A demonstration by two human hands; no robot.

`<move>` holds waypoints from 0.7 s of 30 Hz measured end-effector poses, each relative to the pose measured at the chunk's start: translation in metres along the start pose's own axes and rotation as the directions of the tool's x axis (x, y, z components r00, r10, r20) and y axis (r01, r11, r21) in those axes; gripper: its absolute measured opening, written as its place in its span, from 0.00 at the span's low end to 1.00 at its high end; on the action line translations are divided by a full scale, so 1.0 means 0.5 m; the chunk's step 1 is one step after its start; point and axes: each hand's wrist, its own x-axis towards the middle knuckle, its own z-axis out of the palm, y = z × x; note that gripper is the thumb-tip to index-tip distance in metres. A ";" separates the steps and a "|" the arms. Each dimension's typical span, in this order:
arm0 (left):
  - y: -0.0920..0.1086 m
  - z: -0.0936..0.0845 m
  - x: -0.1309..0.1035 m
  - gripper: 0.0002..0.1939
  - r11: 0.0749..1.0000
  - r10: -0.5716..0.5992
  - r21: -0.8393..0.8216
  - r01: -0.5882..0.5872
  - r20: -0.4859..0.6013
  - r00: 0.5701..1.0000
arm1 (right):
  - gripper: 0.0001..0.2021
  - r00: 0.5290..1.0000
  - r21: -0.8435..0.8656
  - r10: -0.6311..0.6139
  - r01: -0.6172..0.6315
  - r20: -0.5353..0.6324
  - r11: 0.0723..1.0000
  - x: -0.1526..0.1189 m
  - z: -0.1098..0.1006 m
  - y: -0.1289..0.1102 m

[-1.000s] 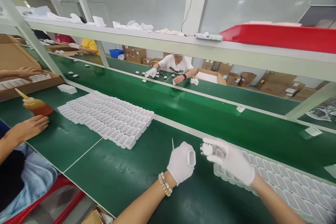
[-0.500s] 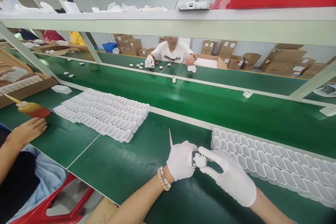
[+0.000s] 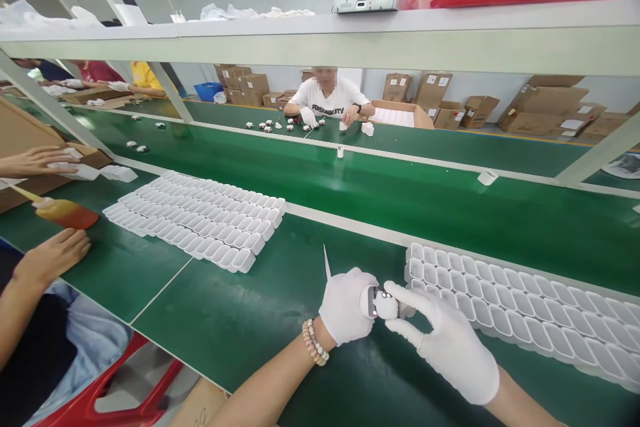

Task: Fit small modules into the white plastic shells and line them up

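Observation:
Above the green tabletop, my left hand (image 3: 349, 307), in a white glove, is closed around a small white plastic part with a dark opening (image 3: 371, 302). A rounded white piece (image 3: 387, 307) joins it on the right. My right hand (image 3: 450, 340), also gloved, pinches that piece between thumb and fingers. A pale part (image 3: 406, 311) shows partly behind the right fingers. Beyond my left hand a thin white pointed thing (image 3: 327, 261) sticks up, its base hidden. To the right, rows of open white plastic cups (image 3: 505, 297) stand close to my right hand.
More white cups (image 3: 200, 220) stand in rows on the left. A co-worker's hand rests near an orange bottle (image 3: 67, 213). A green conveyor belt (image 3: 400, 190) runs behind, carrying a few white parts. A shelf (image 3: 280, 48) crosses overhead; another person works opposite.
My hands and the white parts shift slightly right and down in view. The neighbour's other hand has come in over the carton with white cups. Parts on the belt have moved right.

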 end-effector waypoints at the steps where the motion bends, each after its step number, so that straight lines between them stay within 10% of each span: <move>1: 0.000 -0.001 0.000 0.08 1.000 0.000 0.004 0.000 0.001 1.000 | 0.17 1.000 -0.005 -0.006 0.006 -0.006 1.000 -0.001 0.002 0.000; 21: 0.013 -0.003 0.001 0.05 0.992 -0.013 0.125 0.005 0.064 0.998 | 0.22 0.999 -0.119 -0.045 0.046 0.016 0.992 -0.009 0.040 0.009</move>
